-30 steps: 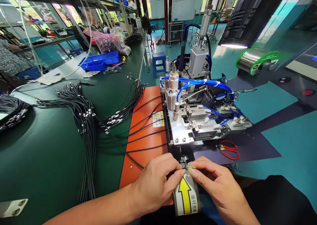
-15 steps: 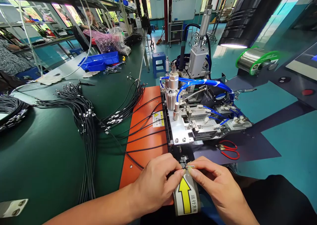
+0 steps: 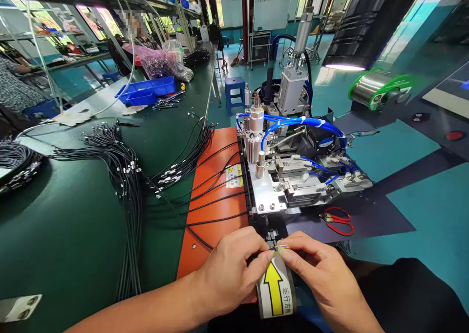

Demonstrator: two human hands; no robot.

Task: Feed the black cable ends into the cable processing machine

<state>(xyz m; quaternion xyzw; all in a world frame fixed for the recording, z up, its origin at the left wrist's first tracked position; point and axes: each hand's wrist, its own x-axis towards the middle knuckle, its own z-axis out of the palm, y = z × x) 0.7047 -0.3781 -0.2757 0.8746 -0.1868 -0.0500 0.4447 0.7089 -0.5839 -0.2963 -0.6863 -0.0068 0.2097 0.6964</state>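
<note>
My left hand [image 3: 229, 269] and my right hand [image 3: 317, 272] meet at the front of a small machine [image 3: 289, 176]. Both pinch the stripped end of a thin black cable [image 3: 200, 236], whose fine wire tips [image 3: 279, 247] show between my fingertips, just above a belt with a yellow arrow label [image 3: 274, 289]. The cable runs left over an orange plate [image 3: 216, 196]. Several more black cables cross that plate into the machine's side.
Bundles of black cables with metal ends [image 3: 120, 166] lie on the green bench at left. Red-handled snips [image 3: 339, 220] rest right of the machine. A solder spool [image 3: 379, 88] and a lamp [image 3: 362, 25] stand at right. A blue tray [image 3: 146, 91] and seated people are farther back.
</note>
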